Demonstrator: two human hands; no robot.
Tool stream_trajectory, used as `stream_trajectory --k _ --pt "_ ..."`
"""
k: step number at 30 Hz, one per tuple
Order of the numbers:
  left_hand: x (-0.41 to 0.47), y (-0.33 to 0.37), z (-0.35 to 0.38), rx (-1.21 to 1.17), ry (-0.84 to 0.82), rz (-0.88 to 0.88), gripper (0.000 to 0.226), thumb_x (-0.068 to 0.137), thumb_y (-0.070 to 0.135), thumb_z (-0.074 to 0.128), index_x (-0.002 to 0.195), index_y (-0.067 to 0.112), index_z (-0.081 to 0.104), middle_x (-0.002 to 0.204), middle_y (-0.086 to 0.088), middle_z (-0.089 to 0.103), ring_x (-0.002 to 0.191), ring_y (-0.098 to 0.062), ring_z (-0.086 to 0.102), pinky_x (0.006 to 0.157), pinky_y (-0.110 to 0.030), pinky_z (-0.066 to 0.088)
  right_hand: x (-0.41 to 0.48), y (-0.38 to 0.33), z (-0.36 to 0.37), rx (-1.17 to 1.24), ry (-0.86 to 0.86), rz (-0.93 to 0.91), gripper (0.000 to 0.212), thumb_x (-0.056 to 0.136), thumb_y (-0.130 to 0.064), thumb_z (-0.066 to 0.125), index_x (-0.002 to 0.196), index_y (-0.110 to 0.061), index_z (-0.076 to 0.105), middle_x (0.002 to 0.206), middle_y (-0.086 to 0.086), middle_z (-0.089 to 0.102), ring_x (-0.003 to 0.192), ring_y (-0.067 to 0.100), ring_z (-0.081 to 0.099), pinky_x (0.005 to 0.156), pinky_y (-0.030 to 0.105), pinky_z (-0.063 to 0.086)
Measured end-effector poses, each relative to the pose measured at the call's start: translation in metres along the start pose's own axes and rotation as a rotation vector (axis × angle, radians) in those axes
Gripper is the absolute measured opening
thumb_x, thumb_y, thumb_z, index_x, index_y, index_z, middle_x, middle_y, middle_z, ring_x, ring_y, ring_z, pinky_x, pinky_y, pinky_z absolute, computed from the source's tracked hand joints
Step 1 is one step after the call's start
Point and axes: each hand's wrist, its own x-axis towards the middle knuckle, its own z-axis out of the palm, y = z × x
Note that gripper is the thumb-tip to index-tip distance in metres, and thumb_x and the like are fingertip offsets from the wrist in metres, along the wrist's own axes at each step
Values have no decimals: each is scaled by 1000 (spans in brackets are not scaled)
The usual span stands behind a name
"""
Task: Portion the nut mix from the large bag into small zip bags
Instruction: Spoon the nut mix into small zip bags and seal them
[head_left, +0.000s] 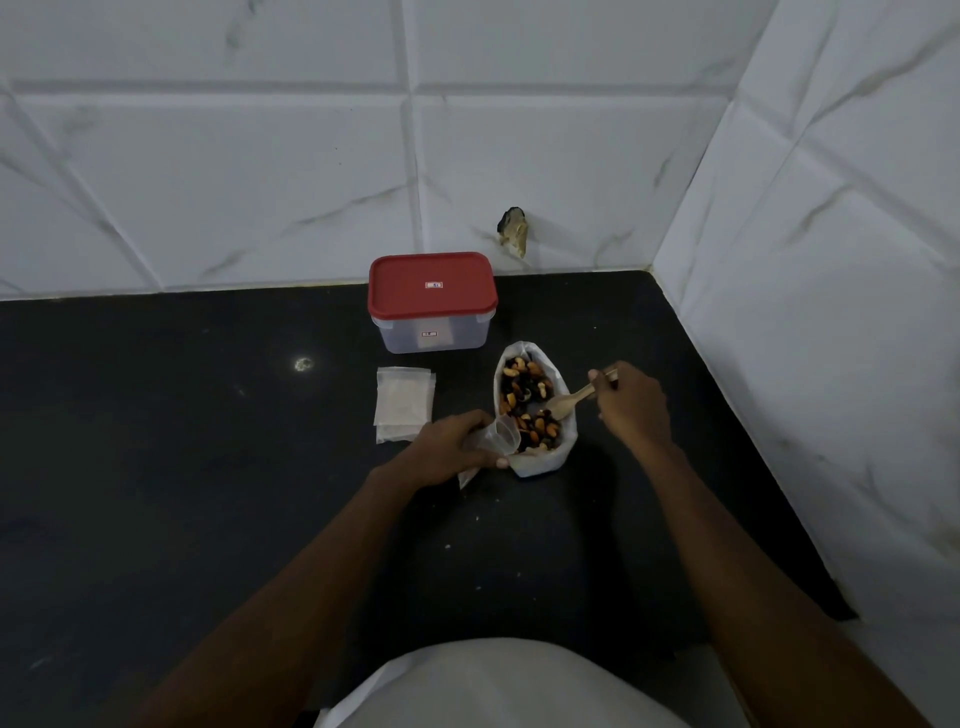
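The large white bag (540, 464) stands open on the black counter, filled with a nut mix (524, 400) of cashews, almonds and dark pieces. My right hand (634, 402) grips a wooden spoon (566, 401) whose bowl rests inside the bag at its right edge. My left hand (452, 449) holds a small clear zip bag (500, 437) with its mouth spread open, touching the large bag's left side. A stack of flat small zip bags (402, 402) lies on the counter to the left.
A clear plastic container with a red lid (431, 301) stands behind the bags near the tiled back wall. A tiled side wall (831, 312) runs along the right of the black counter (208, 467). A chipped hole (514, 231) marks the back wall.
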Motion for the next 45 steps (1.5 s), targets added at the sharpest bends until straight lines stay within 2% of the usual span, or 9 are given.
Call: stream_trajectory --k 3,7,11,16,26,32,36,40,45 --pt "-2 2 0 -10 -8 -7 49 85 35 72 127 23 50 124 2 57 110 -11 55 95 -35 47 2 -1 3 68 -32 50 22 100 -36 52 80 -26 55 83 0 67 73 19 69 70 35 56" --pt "-2 5 -1 -18 -40 -24 50 86 35 71 129 24 49 126 4 54 112 -11 52 96 -32 45 2 -3 4 149 -123 113 21 100 -33 52 91 -18 63 87 3 71 61 15 68 58 28 53" --pt "-3 8 -1 -13 -47 -23 49 87 33 70 129 23 48 123 6 53 112 -10 51 98 -33 44 1 -7 8 240 -198 148 21 100 -30 53 95 -13 65 88 4 72 65 18 68 60 30 54" --pt "-2 7 1 -18 -51 -37 50 86 34 71 129 26 48 128 3 54 117 -14 51 102 -39 43 -3 -6 15 448 -262 362 23 99 -27 54 97 -9 67 81 1 73 61 15 61 56 27 48" --pt "-5 1 5 -82 46 -42 41 85 38 71 120 33 49 117 9 56 109 -10 54 103 -47 44 -10 7 9 605 -220 480 23 98 -27 56 101 -9 70 89 4 76 62 12 57 56 24 48" --pt "-1 3 4 -41 146 -41 44 82 49 70 117 35 48 111 11 58 104 -11 56 101 -49 42 -15 3 -5 640 -153 458 18 97 -29 58 100 -14 68 93 3 74 67 13 59 55 24 47" --pt "0 8 5 -81 171 -21 51 83 41 73 125 25 49 119 4 58 106 -12 56 94 -36 47 -24 -6 -9 661 -146 359 20 98 -29 57 102 -14 68 94 2 75 66 13 59 55 24 47" --pt "0 8 7 -123 179 -6 52 82 39 74 126 25 49 119 6 58 108 -10 56 94 -36 49 -39 -17 -4 577 -150 237 20 97 -31 58 95 -14 70 95 7 73 63 11 61 56 26 49" --pt "1 5 9 -159 174 28 45 85 36 72 122 28 50 116 9 59 106 -6 57 94 -35 50 -53 -35 5 260 -121 -46 22 98 -35 55 96 -16 67 89 1 69 83 16 68 78 39 57"
